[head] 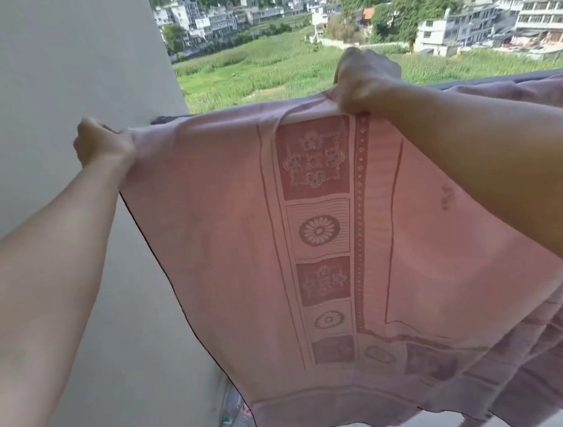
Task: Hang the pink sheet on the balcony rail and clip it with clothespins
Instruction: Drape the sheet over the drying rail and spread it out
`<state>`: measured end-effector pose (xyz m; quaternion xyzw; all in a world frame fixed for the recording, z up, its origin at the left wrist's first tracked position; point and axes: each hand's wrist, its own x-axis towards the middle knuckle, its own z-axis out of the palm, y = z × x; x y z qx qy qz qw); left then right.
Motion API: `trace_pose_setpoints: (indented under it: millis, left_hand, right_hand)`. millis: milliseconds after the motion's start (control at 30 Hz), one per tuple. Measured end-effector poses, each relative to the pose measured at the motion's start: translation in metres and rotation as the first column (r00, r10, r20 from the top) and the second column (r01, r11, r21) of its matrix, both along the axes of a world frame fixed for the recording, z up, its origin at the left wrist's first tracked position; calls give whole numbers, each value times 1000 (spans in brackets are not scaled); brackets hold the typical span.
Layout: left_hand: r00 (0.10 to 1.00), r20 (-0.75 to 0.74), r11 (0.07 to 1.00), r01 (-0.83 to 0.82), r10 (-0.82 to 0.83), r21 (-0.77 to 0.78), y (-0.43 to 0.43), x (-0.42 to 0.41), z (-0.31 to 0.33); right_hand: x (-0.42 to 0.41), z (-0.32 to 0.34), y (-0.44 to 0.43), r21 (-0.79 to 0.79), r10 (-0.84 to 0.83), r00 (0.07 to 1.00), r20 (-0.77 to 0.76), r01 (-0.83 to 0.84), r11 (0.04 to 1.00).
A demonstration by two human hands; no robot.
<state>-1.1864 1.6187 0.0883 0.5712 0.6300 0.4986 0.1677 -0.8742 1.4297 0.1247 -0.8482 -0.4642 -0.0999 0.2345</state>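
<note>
Left grip (103,144), right grip (360,78) on sheet (225,253)

Both bare arms reached forward and up. The left hand (103,146) and right hand (360,80) were each clenched, gripping cloth.

There is just one camera (worn on the person's head). It looks forward and a bit down, over the rail (501,79) at far fields (259,71) and houses (528,7). The pink sheet (235,252) is very close in front.
</note>
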Motion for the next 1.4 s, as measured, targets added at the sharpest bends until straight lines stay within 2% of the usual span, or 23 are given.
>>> trace_pose_setpoints:
  millis: [67, 133, 167, 267, 333, 433, 533, 633, 733, 833, 900, 1000, 1067, 1100, 1200, 1267, 1300, 1400]
  left_hand:
    - [993, 96, 997, 72, -70, -17, -14, 0, -11]
    - [935, 299, 975, 217, -191, -53, -22, -6, -19]
    - [896, 355, 949, 308, -265, -69, -26, -9, -21]
    - [830, 340, 872, 486, -442, -53, -38, -8, -14]
    - [846, 320, 895, 446, -427, 16, -33, -5, 2]
    - [940, 250, 971, 206, -231, 124, -9, -3, 29]
    - [994, 66, 989, 74, -83, 129, -1, -3, 36]
    - [990, -94, 994, 110, -107, 28, 1, 2, 20]
    - [994, -92, 996, 70, -65, 57, 1, 2, 8]
    - [985, -175, 990, 18, 6, 138, -4, -4, -2]
    - [980, -176, 980, -54, 89, 193, -10, -8, -8]
    - [981, -102, 952, -130, 164, 275, -19, -9, -11]
    - [976, -115, 953, -151, 187, 263, -26, -9, -14]
    - [970, -154, 961, -150, 189, 232, -28, -10, -18]
    - [939, -311, 989, -127, 143, 71, -34, -20, -34]
    - [928, -360, 995, -99, 98, 15, -42, -16, -35]
    - [926, -367, 996, -75, 90, 54, -47, -8, -32]
    - [906, -420, 951, 88, 48, 297, -81, 38, -17]
  right_hand:
    - [5, 3, 1, 38, -65, 998, 18, 64, 997]
    - [10, 9, -2, 123, -137, 991, 13, 134, 983]
    - [12, 12, -3, 156, -162, 987, -3, 161, 974]
    - [14, 16, -6, 139, -169, 986, -18, 169, 976]
    - [6, 16, -8, 94, -74, 997, 6, 73, 993]
    - [-14, 15, -16, 67, 224, 975, 1, -223, 972]
    - [-32, 5, -29, -28, 409, 913, -4, -409, 912]
    - [-28, -3, -32, 119, 387, 922, 25, -387, 914]
    - [-20, -4, -31, 274, 309, 949, 65, -315, 909]
    - [-26, -14, -33, 210, 377, 921, 93, -389, 897]
    - [-28, -22, -36, 210, 434, 894, 109, -447, 869]
    - [-22, -20, -45, 359, 399, 903, 158, -429, 829]
    - [-24, -17, -50, 418, 391, 897, 209, -443, 793]
    - [-28, -19, -53, 398, 411, 880, 237, -474, 786]
    - [-36, -32, -62, 197, 518, 811, 272, -574, 795]
    - [-28, -34, -72, 193, 523, 821, 231, -565, 802]
    - [-19, -31, -78, 236, 496, 844, 207, -535, 811]
    - [19, -16, -100, 329, 339, 924, 178, -380, 864]
